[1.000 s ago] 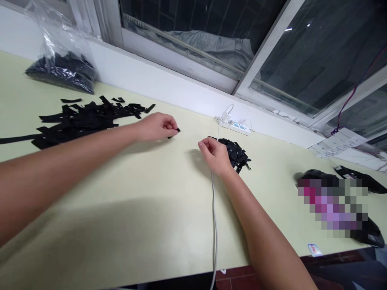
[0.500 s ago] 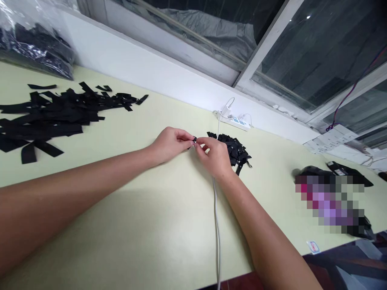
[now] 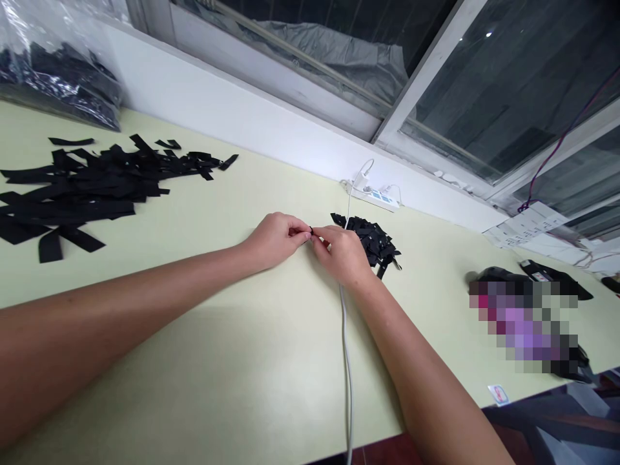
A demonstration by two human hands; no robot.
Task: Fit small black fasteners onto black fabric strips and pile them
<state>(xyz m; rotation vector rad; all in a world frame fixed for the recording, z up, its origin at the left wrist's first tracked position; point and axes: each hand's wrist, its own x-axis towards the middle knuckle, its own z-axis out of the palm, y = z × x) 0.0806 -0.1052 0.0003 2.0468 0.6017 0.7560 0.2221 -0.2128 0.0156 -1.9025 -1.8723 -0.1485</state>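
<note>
Between my fingertips is a small black piece [image 3: 311,230], mostly hidden by the fingers. My left hand [image 3: 277,240] pinches it from the left, and my right hand [image 3: 341,252] pinches it from the right, the fingertips almost touching. Just behind my right hand lies a heap of short black pieces [image 3: 375,240]. At the left of the table spreads a larger pile of longer black strips [image 3: 97,181].
A pale cable [image 3: 347,368] runs under my right wrist across the table [image 3: 217,381] to a white power strip [image 3: 378,197]. A clear bag of black material [image 3: 62,77] stands back left. Dark objects [image 3: 557,278], partly pixelated, lie at the right.
Both hands still meet at the same place, with my left hand slightly lower. Less of the small black piece shows between the fingertips. The whole view has shifted slightly.
</note>
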